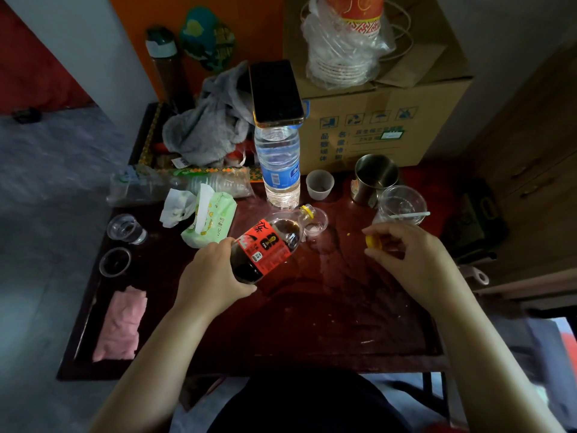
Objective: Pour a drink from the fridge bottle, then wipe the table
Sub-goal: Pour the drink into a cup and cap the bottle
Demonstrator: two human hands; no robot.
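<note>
The left hand (pixel 215 273) grips the red-labelled drink bottle (pixel 265 248) by its base, tilted with its open neck over a small clear cup (pixel 313 221) mid-bench (pixel 312 307). The right hand (pixel 406 251) pinches the yellow cap (pixel 373 242) to the right. A pink cloth (pixel 120 326) lies at the near left edge.

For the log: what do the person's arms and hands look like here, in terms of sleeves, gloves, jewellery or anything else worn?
Both forearms are bare up to the bottom edge of the picture, so no sleeves show. The left hand and right hand wear no gloves, and no rings, watch or bracelets are visible on the fingers or wrists. The lighting is dim, so fine marks cannot be ruled out.
</note>
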